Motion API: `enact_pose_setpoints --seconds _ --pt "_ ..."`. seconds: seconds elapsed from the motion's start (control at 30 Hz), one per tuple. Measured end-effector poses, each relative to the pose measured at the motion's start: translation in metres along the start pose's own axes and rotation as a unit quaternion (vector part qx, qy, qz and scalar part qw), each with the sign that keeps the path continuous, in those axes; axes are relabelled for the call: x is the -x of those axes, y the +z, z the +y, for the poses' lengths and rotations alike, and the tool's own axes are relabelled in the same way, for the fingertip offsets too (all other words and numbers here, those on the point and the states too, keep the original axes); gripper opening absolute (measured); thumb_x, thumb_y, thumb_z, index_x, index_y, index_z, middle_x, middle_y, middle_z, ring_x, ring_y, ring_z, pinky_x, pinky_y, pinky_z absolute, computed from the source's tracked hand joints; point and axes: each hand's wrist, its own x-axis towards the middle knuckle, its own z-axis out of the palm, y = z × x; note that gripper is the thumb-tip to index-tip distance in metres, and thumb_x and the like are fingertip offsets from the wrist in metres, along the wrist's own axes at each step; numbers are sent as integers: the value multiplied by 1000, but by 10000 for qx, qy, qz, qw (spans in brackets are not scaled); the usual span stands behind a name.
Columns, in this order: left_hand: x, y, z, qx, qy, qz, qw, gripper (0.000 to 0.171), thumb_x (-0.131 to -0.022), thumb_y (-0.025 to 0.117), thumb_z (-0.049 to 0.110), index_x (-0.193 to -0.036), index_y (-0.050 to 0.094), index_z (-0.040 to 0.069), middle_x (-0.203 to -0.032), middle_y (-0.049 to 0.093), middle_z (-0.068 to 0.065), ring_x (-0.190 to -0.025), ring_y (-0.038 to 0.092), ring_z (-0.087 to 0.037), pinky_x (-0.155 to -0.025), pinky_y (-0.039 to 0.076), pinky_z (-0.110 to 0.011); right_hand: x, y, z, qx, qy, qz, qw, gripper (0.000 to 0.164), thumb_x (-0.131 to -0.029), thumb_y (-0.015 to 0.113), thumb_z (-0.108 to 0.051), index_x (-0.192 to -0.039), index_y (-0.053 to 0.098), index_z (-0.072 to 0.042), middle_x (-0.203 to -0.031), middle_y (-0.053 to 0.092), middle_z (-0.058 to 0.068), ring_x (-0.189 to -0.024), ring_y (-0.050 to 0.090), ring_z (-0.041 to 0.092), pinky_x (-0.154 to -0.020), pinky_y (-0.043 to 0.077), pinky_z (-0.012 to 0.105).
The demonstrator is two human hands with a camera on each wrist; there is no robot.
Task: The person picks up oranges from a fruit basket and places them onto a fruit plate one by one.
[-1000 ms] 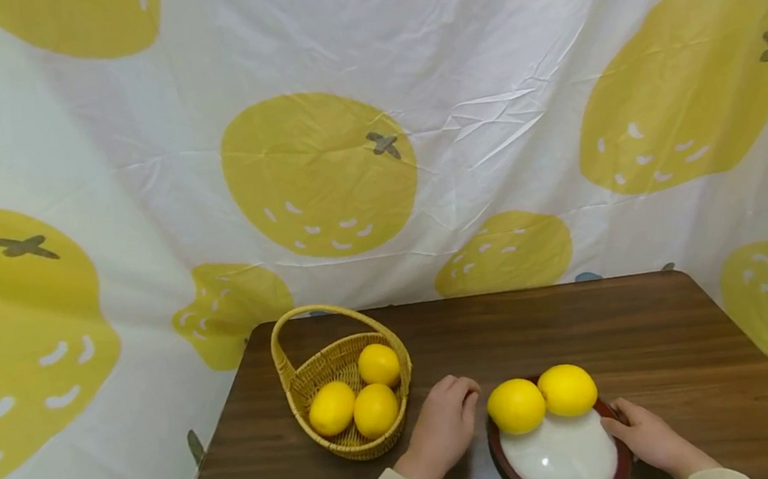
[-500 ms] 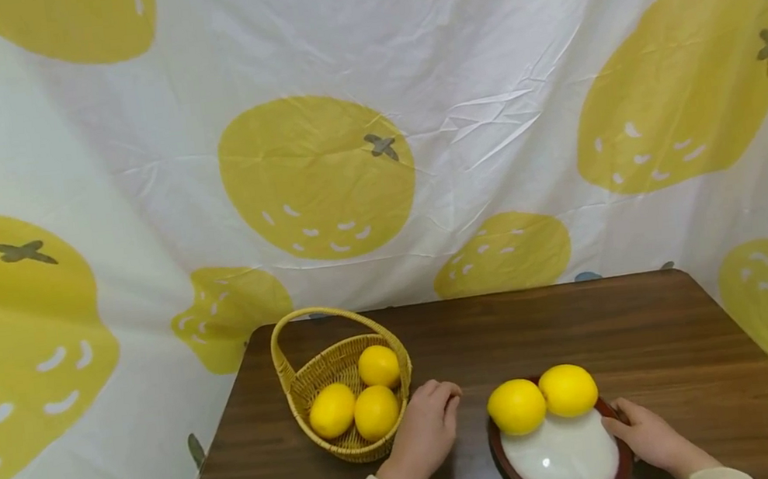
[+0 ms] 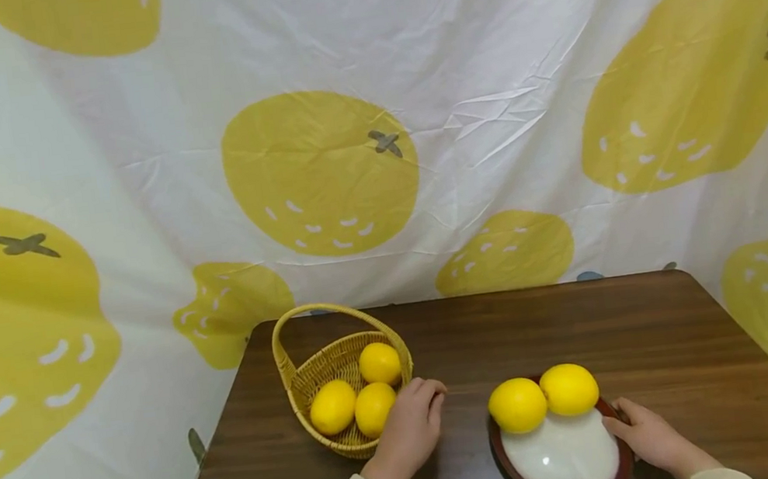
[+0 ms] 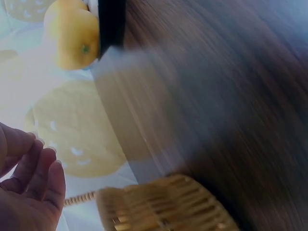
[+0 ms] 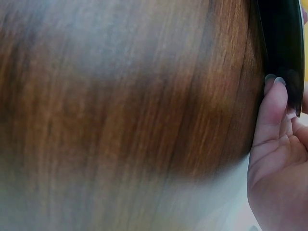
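Before a cloth [image 3: 475, 35] printed with yellow fruit, we see a wooden table [image 3: 648, 344] and a plate [image 3: 563, 461] held in the right hand [image 3: 650, 434].
The plate, white with a red-brown rim, is toward the front right of the table; the right hand's grip is clamped on its right edge, thumb on top. On its far side sit two lemons [image 3: 517, 406], side by side. To their left, the left hand's [image 3: 406, 428] grip is loose, fingers bent, holding nothing; we see it overlap a wicker basket [image 3: 330, 364] containing three lemons [image 3: 334, 407].
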Motion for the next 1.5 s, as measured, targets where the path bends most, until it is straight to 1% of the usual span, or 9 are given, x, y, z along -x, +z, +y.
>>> enact_pose_setpoints --seconds 0.1,0.17,0.33,0.77,0.97,1.2,1.27,1.43,1.5 --pt "3 -4 -6 -79 -71 22 9999 8 -99 65 13 -102 71 13 -93 66 1 -86 61 -13 -80 55 -30 -1 -1 0 15 32 25 10000 29 -105 52 -24 -116 54 3 -91 62 7 -76 55 19 -63 49 30" --pt "4 -6 -10 -84 -188 -11 9998 8 -99 64 14 -102 71 13 -94 67 2 -87 61 -12 -82 56 -31 -1 -1 0 51 -43 2 10000 32 -105 52 -25 -117 53 4 -91 62 7 -77 55 19 -63 49 31" --pt "8 -9 -19 87 -461 -143 9988 8 -99 64 16 -102 71 14 -94 66 3 -86 59 -10 -82 56 -30 0 -3 1 82 -8 35 10000 32 -104 53 -26 -119 53 3 -92 63 7 -78 57 19 -64 50 32" --pt "13 -20 -40 -27 -506 16 9987 6 -96 66 15 -99 71 13 -95 68 2 -90 62 -13 -84 56 -35 -2 -2 3 58 62 50 10000 32 -104 52 -25 -119 54 4 -92 62 6 -78 56 19 -64 50 32" --pt "17 -28 -49 -101 -701 -187 9973 7 -98 64 15 -100 70 12 -97 66 1 -92 62 -16 -83 55 -37 -2 0 2 49 58 43 10000 33 -104 52 -25 -119 53 4 -91 62 6 -77 56 19 -64 50 32" --pt "19 -33 -57 -304 -585 -241 9975 7 -96 65 12 -101 70 12 -95 61 0 -91 59 -17 -81 53 -38 -2 1 2 49 93 41 9999 33 -104 53 -26 -119 54 3 -92 62 6 -78 56 19 -64 50 32" --pt "19 -34 -60 -362 -654 -316 9967 8 -95 66 14 -102 70 13 -95 58 0 -90 55 -17 -80 52 -38 -2 1 1 64 75 52 9999 32 -104 53 -26 -118 54 3 -91 62 6 -78 56 19 -64 49 31" --pt "17 -38 -67 -510 -910 -650 9924 21 -92 70 18 -112 69 11 -104 56 -5 -94 51 -24 -81 48 -42 -2 2 0 92 90 69 9999 30 -104 52 -25 -117 54 2 -90 61 6 -77 55 19 -63 49 31" --pt "16 -39 -68 -507 -1071 -828 9895 30 -91 72 22 -118 67 10 -111 57 -9 -101 52 -28 -85 48 -45 -1 2 0 103 114 61 9999 30 -104 52 -25 -118 54 2 -90 61 6 -77 55 19 -63 49 31"
